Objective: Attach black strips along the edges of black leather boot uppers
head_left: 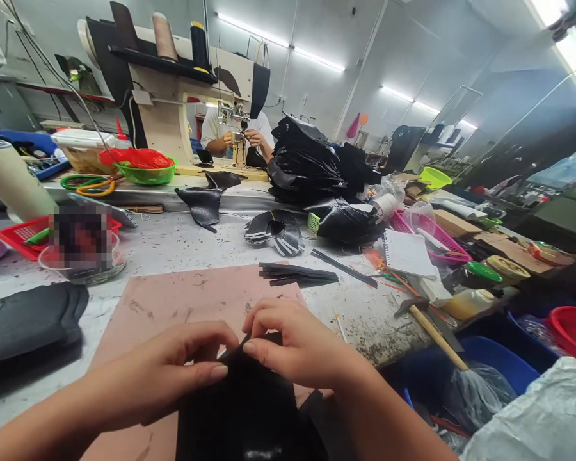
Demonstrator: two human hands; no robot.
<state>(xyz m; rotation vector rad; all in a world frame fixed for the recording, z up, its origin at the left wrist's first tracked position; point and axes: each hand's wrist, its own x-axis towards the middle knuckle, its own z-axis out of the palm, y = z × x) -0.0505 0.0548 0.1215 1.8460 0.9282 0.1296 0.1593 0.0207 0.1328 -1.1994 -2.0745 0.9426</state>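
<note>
A black leather piece [240, 410] hangs toward me over a pinkish board [173, 301]. My left hand [187, 358] grips its top edge between thumb and fingers. Right beside it, my right hand [283, 339] pinches the same edge, thumb in front and fingers curled behind. Just beyond the hands lies a bundle of black strips [297, 274], with a longer black strip [344, 267] to its right. A pile of dark cut pieces [33, 317] rests to the left of the board.
A hammer [436, 336] lies at the table's right edge, near a notepad [409, 253]. Farther back are a tall stack of black leather pieces [307, 160], a green basket [146, 171] and a sewing machine [163, 115]. Another person's hands [254, 137] work behind it.
</note>
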